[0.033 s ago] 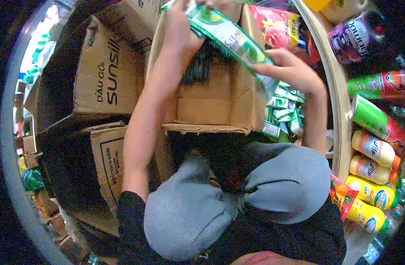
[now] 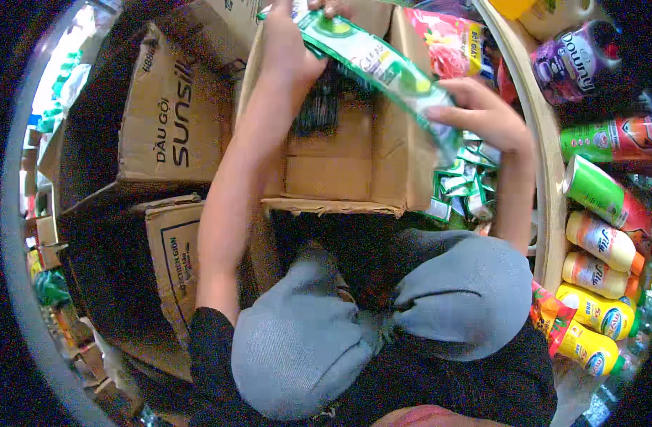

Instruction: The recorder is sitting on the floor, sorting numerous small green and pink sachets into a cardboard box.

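A long green and white strip of sachets (image 2: 372,60) stretches slantwise over an open cardboard box (image 2: 326,174). Its far end is gripped by my left hand (image 2: 297,46), closed near the top edge of the picture, with part of the fingers cut off there. My right hand (image 2: 486,117) pinches the nearer end between thumb and fingers, beyond the box's right wall. Dark packets (image 2: 317,107) lie inside the box, partly covered by the strip. Below my right hand, beside the box, is a pile of similar green and white sachets (image 2: 465,188).
Empty-looking cartons (image 2: 176,135) with raised flaps crowd the left. On the right, past a curved pale edge (image 2: 543,178), stand a purple pouch (image 2: 571,60), cans and several yellow bottles (image 2: 589,349). A pink detergent bag (image 2: 447,43) lies behind the box. My knees (image 2: 461,295) are close in front.
My right hand has shifted slightly to the right and down, taking the nearer end of the strip with it. My left hand stays almost in place.
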`<state>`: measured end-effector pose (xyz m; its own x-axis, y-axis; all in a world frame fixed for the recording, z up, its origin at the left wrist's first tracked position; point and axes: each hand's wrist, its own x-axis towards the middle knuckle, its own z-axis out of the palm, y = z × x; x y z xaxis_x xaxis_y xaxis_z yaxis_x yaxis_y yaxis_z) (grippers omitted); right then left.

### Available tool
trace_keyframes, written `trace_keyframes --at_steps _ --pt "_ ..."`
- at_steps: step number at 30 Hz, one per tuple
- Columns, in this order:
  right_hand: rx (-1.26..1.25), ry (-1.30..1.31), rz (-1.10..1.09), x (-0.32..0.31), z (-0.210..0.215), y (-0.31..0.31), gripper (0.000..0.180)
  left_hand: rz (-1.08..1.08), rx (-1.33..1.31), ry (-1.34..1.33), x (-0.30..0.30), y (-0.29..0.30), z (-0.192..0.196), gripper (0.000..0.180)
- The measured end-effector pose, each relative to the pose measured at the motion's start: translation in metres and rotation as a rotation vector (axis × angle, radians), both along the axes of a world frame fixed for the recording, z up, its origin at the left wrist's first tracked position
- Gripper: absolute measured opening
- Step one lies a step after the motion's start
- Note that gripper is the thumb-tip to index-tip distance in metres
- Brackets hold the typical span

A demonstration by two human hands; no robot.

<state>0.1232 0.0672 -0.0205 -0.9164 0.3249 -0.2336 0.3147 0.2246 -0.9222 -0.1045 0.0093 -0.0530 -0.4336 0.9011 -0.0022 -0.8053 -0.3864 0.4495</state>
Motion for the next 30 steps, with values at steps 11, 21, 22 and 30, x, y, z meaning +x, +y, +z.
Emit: trace_keyframes --at_steps 11,21,22,30 --pt "0.472 0.943 -0.643 -0.061 -0.027 -0.028 0.048 -0.245 0.213 0.838 0.067 -0.005 0.029 0.048" --pt "0.058 0.053 -0.065 0.019 -0.002 0.005 0.036 0.083 -0.071 -0.158 0.026 -0.009 0.034 0.019" --pt "0.058 0.114 -0.146 0.023 0.005 0.007 0.032 -0.002 -0.058 -0.077 0.027 -0.009 0.033 0.020" --pt "0.636 0.433 -0.793 -0.040 -0.019 -0.017 0.028 -0.264 -0.025 0.893 0.072 -0.004 0.007 0.038"
